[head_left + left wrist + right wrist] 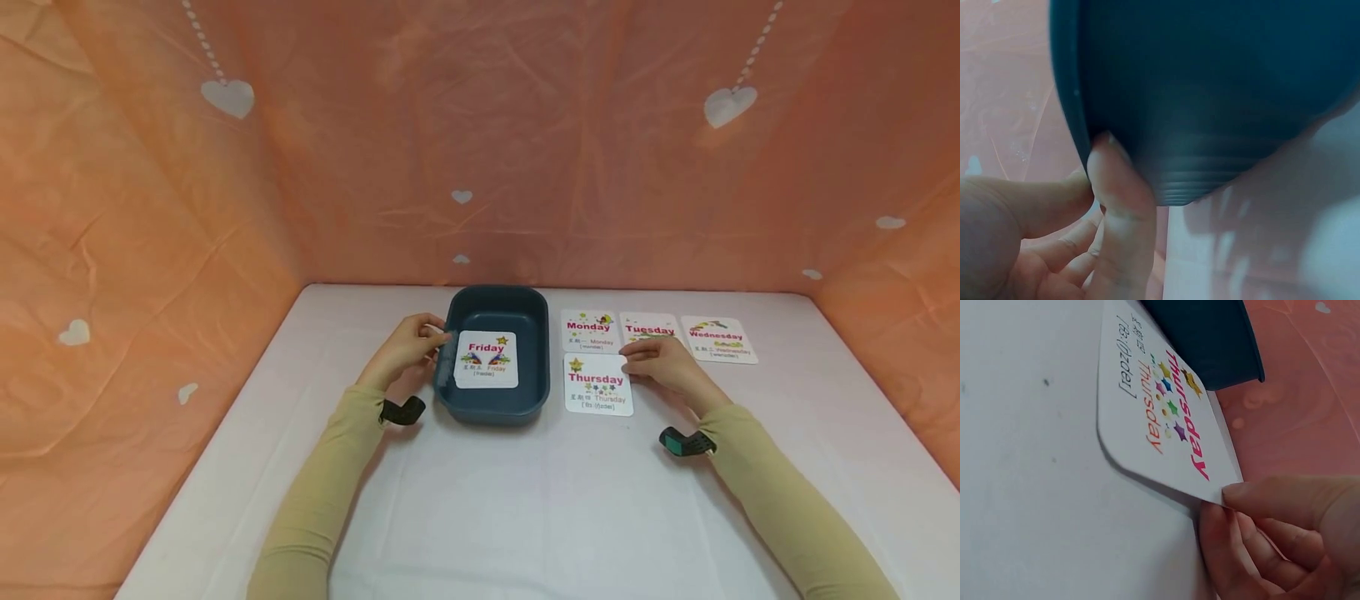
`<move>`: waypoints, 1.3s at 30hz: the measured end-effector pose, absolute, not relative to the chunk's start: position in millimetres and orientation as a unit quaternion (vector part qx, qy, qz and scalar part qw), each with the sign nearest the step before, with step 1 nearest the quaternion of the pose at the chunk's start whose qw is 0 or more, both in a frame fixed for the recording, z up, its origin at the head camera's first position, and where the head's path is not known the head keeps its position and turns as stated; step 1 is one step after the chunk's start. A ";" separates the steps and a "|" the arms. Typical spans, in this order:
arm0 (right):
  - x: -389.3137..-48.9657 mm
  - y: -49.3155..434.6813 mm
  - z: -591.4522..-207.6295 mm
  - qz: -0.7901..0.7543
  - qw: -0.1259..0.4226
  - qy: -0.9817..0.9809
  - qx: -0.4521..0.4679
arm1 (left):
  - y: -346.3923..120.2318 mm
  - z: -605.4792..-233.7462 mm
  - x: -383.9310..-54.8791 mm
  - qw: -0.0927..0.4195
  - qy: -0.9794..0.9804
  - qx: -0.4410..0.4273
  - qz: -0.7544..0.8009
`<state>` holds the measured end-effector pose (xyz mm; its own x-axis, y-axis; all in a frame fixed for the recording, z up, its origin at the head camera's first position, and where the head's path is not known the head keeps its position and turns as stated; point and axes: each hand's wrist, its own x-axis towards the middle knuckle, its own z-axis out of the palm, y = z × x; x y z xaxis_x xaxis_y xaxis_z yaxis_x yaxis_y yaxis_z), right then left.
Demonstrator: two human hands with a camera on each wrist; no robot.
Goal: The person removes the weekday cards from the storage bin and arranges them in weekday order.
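Note:
My left hand (411,346) pinches the left rim of a dark blue plastic tub (491,410), thumb and forefinger on either side of its wall in the left wrist view. Inside the tub lies a white Friday card (486,377). On the right, my right hand (663,367) pinches the right edge of a Thursday card (598,398). That edge is slightly raised off the table in the right wrist view. Behind it are a Monday card (588,329) and a Tuesday card (649,321), the latter partly hidden by my fingers. A Wednesday card (718,340) lies farther right.
A white cloth covers the table (480,508). Orange fabric (480,125) with white hearts hangs behind it and along both sides. Each wrist wears a dark strap-like device, the right one (684,443) close above the cloth.

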<state>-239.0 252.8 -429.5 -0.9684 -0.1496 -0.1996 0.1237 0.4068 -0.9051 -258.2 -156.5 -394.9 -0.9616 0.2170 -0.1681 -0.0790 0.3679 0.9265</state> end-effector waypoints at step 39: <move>-244.6 246.3 -415.5 -0.440 0.132 0.888 0.001 | -156.4 -396.2 -259.0 0.131 0.823 0.042 0.551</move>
<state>-244.6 246.3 -415.5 -0.9649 -0.1154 -0.2358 0.1175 0.6133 -0.7811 -259.0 -156.4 -396.2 -0.9622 0.2134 -0.1692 -0.0749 0.3900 0.9178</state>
